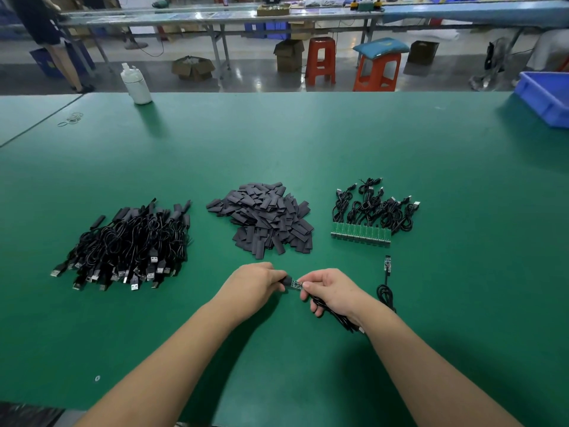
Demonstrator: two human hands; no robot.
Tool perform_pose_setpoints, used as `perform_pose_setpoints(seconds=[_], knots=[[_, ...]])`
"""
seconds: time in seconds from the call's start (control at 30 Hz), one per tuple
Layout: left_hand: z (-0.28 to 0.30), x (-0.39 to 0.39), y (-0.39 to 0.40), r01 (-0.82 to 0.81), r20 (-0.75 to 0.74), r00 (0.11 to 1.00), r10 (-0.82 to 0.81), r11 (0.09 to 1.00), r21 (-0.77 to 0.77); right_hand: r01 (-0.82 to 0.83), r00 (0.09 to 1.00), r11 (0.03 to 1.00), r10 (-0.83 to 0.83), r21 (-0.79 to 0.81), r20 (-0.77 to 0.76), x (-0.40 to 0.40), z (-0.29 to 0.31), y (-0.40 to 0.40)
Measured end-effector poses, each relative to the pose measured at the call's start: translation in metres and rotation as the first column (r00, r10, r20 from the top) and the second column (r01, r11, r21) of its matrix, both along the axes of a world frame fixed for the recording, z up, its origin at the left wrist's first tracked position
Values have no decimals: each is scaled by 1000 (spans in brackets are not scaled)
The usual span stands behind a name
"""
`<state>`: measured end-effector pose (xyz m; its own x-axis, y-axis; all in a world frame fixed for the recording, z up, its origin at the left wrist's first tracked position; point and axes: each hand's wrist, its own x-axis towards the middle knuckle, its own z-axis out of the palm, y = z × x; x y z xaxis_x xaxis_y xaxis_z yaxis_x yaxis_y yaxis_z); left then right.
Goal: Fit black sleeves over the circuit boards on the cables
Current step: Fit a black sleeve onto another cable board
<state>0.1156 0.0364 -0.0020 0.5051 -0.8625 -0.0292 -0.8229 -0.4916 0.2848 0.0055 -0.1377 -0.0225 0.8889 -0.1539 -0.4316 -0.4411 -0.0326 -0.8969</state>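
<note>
Both hands work low and centre over the green table (pixel 400 155). The left hand (pixel 255 280) is curled around a black sleeve (pixel 285 282), of which only the right end shows past the fingers. The right hand (pixel 331 291) pinches the right end of a small circuit board (pixel 296 284) between thumb and forefinger. The board lies level between the two hands, its left end at the mouth of the sleeve; how far it has entered cannot be told. The board's cable (pixel 338 318) runs back under the right palm and emerges as a black loop below the wrist, resting on the table.

Three stocks lie in a row beyond the hands:
- Left — a heap of sleeved cables (pixel 126 241), USB plugs pointing toward the person.
- Centre — a pile of loose sleeves (pixel 264 218), just beyond the hands.
- Right — a panel of green boards (pixel 361 232) still joined side by side, each with a coiled cable (pixel 372 204) behind it.

One separate bare board (pixel 387 263) lies near the right hand, with its cable coiled toward the person.

At the far edge of the table stand a white bottle (pixel 137 84) on the left and a blue bin (pixel 545 97) on the right. A few rubber bands (pixel 71 118) lie near the bottle.
</note>
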Motion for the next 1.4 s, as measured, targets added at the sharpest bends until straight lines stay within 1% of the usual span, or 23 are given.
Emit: perform_pose_setpoints(seconds=[0.1, 0.17, 0.33, 0.47, 0.6, 0.67, 0.8, 0.93, 0.97, 1.13, 1.3, 1.4], knots=[[1, -2, -2, 53, 39, 998, -55, 997, 60, -9, 1000, 1000, 10, -9, 10, -1, 0, 2], [0, -4, -5, 50, 45, 998, -52, 998, 49, -7, 1000, 1000, 7, -3, 18, -1, -1, 2], [-2, -11, -13, 34, -42, 999, -33, 999, 25, -55, 998, 998, 56, -30, 26, -1, -1, 2], [-2, -13, -16, 27, -40, 999, -27, 1000, 3, -94, 994, 995, 96, -39, 46, -1, -1, 2], [-2, -14, -17, 62, 0, 998, -62, 998, 17, -99, 994, 994, 101, -51, 51, 0, -1, 1], [-4, -15, -14, 65, -19, 998, -66, 997, -37, -97, 994, 994, 99, -44, 52, 0, -2, 0], [-8, -21, -9, 22, -103, 994, -42, 983, -182, -90, 995, 996, 91, -6, 48, 1, -6, -1], [-11, -19, -6, -7, -98, 995, -14, 977, -211, -15, 999, 996, 12, 92, 37, 3, -10, -2], [-12, -19, -6, -5, -88, 996, -12, 981, -192, -17, 999, 996, 13, 88, 37, 3, -10, -1], [-8, -21, -17, 27, -12, 1000, -27, 999, 22, -41, 998, 998, 39, 53, 49, 1, -10, 2], [-2, -25, -29, 86, 127, 985, -117, 971, 222, -63, 997, 996, 60, 58, 53, 0, -6, 3], [-1, -29, -29, 113, 183, 969, -167, 955, 275, -51, 997, 998, 48, 44, 53, -1, -5, 3]])
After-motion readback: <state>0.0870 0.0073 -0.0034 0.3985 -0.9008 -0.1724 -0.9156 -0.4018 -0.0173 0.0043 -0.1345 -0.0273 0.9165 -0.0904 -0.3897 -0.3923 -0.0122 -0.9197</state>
